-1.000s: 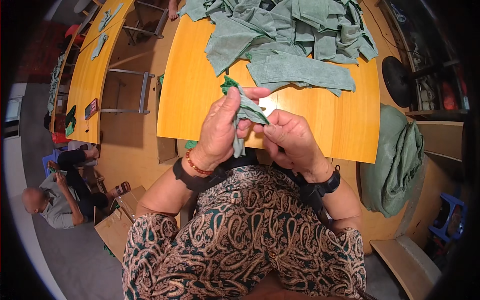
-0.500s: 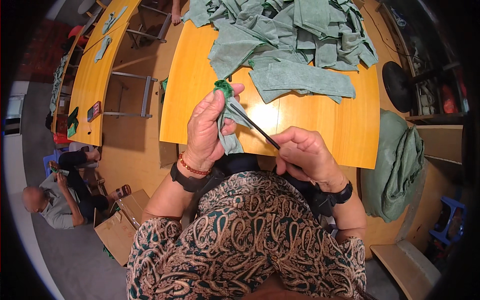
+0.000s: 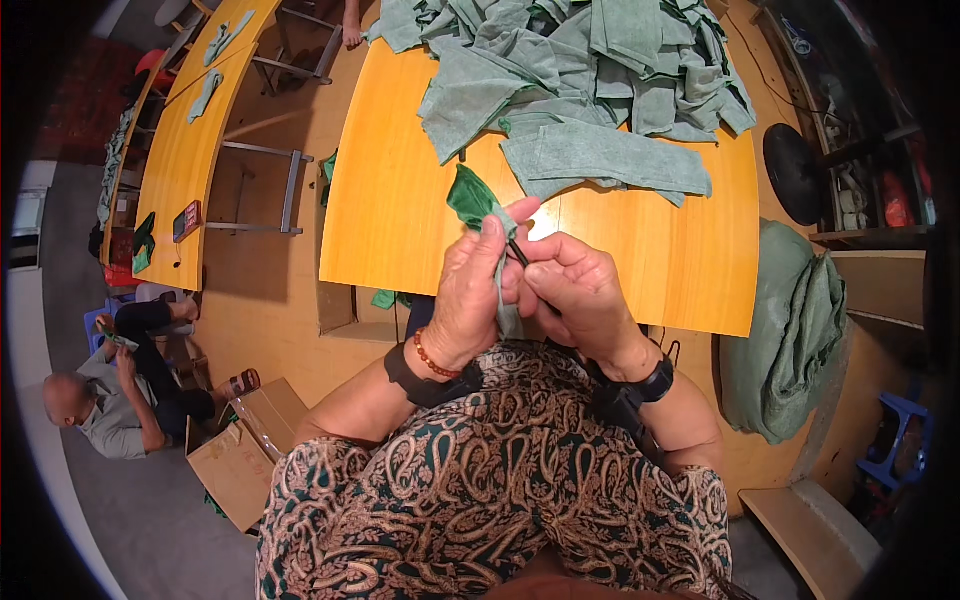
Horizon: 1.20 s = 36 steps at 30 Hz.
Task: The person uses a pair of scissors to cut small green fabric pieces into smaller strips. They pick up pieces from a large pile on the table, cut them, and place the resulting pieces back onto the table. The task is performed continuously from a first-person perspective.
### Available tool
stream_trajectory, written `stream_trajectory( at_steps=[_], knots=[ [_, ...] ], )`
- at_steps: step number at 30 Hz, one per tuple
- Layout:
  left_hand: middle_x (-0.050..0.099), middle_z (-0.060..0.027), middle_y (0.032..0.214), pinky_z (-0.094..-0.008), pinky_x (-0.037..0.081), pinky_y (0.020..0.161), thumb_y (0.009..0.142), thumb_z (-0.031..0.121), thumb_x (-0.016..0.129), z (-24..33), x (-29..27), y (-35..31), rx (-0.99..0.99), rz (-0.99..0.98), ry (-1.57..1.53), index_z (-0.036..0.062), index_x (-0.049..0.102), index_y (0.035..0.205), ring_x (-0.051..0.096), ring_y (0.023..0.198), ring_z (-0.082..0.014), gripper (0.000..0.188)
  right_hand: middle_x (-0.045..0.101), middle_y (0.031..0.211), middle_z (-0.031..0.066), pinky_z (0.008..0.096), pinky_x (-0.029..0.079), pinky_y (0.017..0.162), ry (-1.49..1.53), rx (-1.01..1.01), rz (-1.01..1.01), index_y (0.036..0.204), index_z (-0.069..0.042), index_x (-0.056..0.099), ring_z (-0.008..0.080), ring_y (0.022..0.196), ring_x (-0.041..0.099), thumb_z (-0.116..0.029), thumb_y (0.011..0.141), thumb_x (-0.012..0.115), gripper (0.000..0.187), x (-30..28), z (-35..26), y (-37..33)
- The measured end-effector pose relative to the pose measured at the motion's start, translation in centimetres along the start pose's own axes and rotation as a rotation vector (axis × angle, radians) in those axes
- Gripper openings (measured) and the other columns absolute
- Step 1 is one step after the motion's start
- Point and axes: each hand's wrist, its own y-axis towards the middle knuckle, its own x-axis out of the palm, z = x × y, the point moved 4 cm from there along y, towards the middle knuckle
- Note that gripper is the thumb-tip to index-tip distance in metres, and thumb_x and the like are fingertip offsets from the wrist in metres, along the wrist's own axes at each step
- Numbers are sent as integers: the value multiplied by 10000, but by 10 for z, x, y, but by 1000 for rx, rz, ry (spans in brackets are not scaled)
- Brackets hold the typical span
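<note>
My left hand (image 3: 465,295) is closed on a small fabric piece (image 3: 474,200), bright green at its top end and pale grey-green below, where a strip hangs under the fingers. Between finger and thumb my right hand (image 3: 588,305) grips a thin black rod (image 3: 518,252). The rod's far end runs into the fabric at my left fingertips, and its tip is hidden there. Both hands meet just above my lap, at the near edge of the yellow wooden table (image 3: 400,220). Beyond them lies a folded grey-green cloth piece (image 3: 610,165).
A large heap of grey-green cloth pieces (image 3: 560,70) covers the table's far side. On the right stand a big green sack (image 3: 785,335) and a black round object (image 3: 792,175). To the left are another table (image 3: 180,190), a cardboard box (image 3: 235,465) and a seated person (image 3: 125,400).
My hands have come together, the left moving right and nearer me. The rod has gone deeper into the fabric, and the green end now stands up, spread wider.
</note>
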Motion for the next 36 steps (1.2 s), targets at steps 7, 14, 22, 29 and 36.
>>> stream_trajectory(
  at_steps=[7, 14, 22, 29, 36],
  knots=[
    [477, 18, 717, -181, 321, 498, 1050, 358, 436, 24, -16, 3, -56, 19, -118, -38, 544, 1293, 370, 556, -46, 477, 652, 770, 62, 182, 297, 344, -137, 120, -41, 1104, 6, 604, 31, 420, 449, -71, 957, 547, 175, -5, -17, -9],
    [510, -11, 862, -189, 341, 502, 1052, 363, 405, 26, -20, 14, -24, 25, -252, -70, 505, 1310, 417, 637, -51, 513, 648, 751, 48, 169, 258, 345, -216, 195, -13, 1135, -17, 625, 19, 404, 411, -90, 980, 543, 190, -18, -11, -31],
    [496, 13, 770, -181, 329, 501, 1056, 365, 375, 7, -15, 8, -130, -26, -109, -38, 478, 1357, 397, 587, -47, 513, 652, 755, 55, 183, 305, 358, -128, 128, -1, 1110, 16, 612, 41, 419, 449, -82, 965, 537, 191, -19, -3, -15],
    [495, 21, 704, -183, 321, 492, 1058, 399, 380, 3, 0, 3, -119, 51, 54, -4, 520, 1316, 392, 557, -44, 498, 673, 785, 97, 210, 324, 345, -111, -75, -3, 1126, 35, 569, 70, 405, 476, -108, 956, 560, 222, -4, -11, 10],
    [595, 39, 804, -190, 394, 579, 1017, 288, 545, 2, -18, 2, 50, 72, 44, 33, 642, 1103, 490, 677, -30, 286, 649, 764, 98, 212, 326, 335, -11, -20, 78, 1127, 28, 540, 84, 379, 455, -125, 958, 564, 230, -18, -2, -5]
  ],
)
